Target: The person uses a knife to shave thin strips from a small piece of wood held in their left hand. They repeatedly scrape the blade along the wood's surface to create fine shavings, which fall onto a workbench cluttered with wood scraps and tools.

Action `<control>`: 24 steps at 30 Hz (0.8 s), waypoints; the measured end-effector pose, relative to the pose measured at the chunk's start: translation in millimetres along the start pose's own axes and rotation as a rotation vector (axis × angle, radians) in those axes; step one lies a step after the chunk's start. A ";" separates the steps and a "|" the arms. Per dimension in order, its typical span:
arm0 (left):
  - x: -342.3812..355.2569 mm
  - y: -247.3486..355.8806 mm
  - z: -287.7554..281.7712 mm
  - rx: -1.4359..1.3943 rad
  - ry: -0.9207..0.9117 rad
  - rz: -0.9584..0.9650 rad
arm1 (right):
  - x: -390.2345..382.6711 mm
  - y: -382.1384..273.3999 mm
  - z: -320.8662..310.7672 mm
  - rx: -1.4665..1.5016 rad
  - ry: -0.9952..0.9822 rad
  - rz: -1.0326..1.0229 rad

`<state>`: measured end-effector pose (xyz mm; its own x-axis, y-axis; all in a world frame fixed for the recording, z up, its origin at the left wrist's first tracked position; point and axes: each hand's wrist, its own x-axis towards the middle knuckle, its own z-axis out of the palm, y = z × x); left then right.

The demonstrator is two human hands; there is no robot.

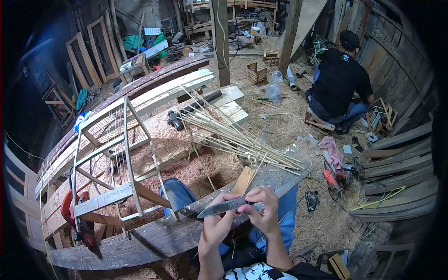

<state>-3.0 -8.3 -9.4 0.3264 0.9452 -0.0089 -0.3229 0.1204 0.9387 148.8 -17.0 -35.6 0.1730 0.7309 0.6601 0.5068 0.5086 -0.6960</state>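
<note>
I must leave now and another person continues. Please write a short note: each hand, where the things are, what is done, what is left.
Left hand: grips the knife, blade pointing left.
Right hand: pinches a thin bamboo strip against the blade.
Strip bundle: on the bench, just ahead.
Wooden frame: on the bench, to the left.
Done: many strips lie cut in the bundle.
Left: this strip is under the knife; how many more cannot be told.

Wooden chair frame [116, 154], seated person [338, 84]

Two bare forearms, no sleeves worn, left hand [215, 225] and right hand [265, 211] ungloved, blue trousers [179, 193] worn, a black-and-white patterned garment [259, 273] seen at the lower edge
</note>
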 end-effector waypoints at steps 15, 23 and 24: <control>-12.3 28.5 -21.2 0.060 0.094 -0.072 | -22.6 66.2 -70.5 -0.068 0.508 0.353; 4.0 4.8 -8.4 0.066 0.054 -0.042 | -4.6 7.9 -12.2 -0.017 0.145 0.156; 3.8 1.1 -9.9 0.055 0.039 -0.007 | -2.9 -1.8 -6.7 -0.009 0.082 0.145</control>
<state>-10.9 -1.6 -11.8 0.2929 0.9558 -0.0278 -0.2710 0.1109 0.9562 153.1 -23.1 -34.4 0.3134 0.7564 0.5741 0.4789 0.3961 -0.7834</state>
